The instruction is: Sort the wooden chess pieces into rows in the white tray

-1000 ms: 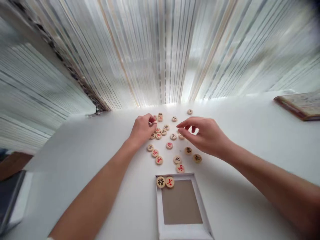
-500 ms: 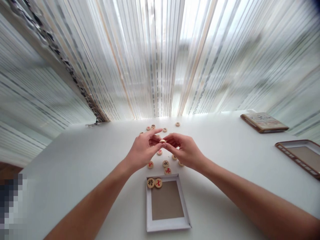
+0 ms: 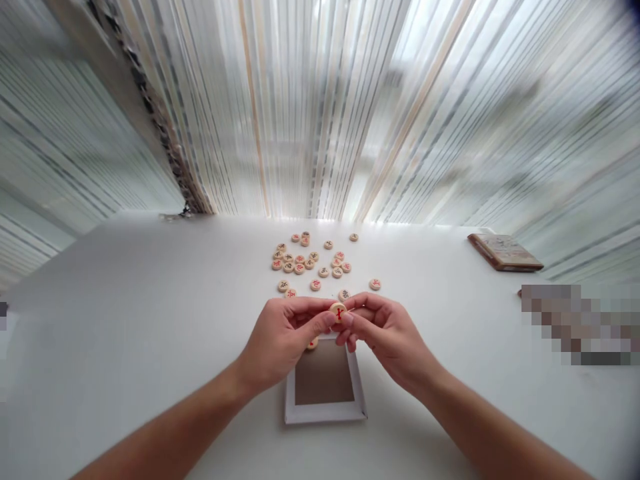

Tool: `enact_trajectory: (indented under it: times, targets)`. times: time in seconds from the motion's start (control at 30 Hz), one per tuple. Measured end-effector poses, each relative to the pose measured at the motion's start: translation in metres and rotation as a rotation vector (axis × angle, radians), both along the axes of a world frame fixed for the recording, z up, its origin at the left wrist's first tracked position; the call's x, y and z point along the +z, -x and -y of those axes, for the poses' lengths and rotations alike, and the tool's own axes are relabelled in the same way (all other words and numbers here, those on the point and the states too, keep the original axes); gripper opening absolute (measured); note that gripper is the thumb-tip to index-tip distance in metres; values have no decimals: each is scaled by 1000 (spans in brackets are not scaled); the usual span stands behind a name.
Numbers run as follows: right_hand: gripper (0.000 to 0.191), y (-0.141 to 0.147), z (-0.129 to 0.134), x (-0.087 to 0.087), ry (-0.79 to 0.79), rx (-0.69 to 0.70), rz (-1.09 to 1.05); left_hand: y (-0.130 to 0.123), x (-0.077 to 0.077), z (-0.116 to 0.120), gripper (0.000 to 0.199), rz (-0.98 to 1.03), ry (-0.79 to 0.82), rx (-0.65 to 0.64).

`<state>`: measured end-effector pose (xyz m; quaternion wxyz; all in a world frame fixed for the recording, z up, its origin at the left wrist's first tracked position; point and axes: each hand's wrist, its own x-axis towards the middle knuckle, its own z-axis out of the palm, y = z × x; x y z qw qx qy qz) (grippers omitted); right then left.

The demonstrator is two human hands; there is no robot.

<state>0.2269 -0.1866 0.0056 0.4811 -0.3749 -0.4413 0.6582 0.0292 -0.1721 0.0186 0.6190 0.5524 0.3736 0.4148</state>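
A round wooden Chinese chess piece (image 3: 339,311) with a red character faces me, pinched between both hands. My left hand (image 3: 286,340) grips its left side with thumb and fingers, and my right hand (image 3: 387,333) grips its right side. Just below the hands lies a shallow white-rimmed box tray (image 3: 325,414) with a brown bottom. One red-marked piece (image 3: 313,343) shows at the tray's far edge, partly covered by my left hand. The tray's far left corner is hidden behind that hand.
Beyond my hands, several more chess pieces (image 3: 299,259) with red or black characters lie scattered on the white table (image 3: 190,320). A brown-edged box (image 3: 505,252) rests at the far right, with a blurred-out object nearer. A striped string curtain (image 3: 320,133) hangs behind the table.
Both hands have come nearer, from over the scattered pieces to above the tray's far edge. The held piece has turned so its red character shows. The view has shifted too.
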Motion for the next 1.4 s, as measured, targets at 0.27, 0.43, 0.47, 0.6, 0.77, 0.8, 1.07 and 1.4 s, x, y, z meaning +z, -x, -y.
enact_trajectory:
  times: [0.27,0.43,0.47,0.6,0.77,0.8,1.07,1.4]
  targets:
    - [24,-4,12,0,18,23,24,-5,-1,9,25,104,118,-35]
    - [25,-7,15,7,78,45,25,-9,3,13,22,105,133,-52]
    - [25,-7,16,8,86,46,29,-9,3,13,21,99,132,-47]
    - [26,-8,16,10,93,39,61,-10,2,14,19,9,86,-3]
    - [24,-7,18,8,40,-22,153,-8,2,15,17,-220,-149,78]
    - [23,-7,18,8,18,-39,179,-7,2,16,17,-251,-207,81]
    - [22,-8,22,8,0,-30,198,-8,3,21,26,-274,-354,58]
    - [19,-12,18,5,264,132,-117,-12,3,18,24,82,92,-45]
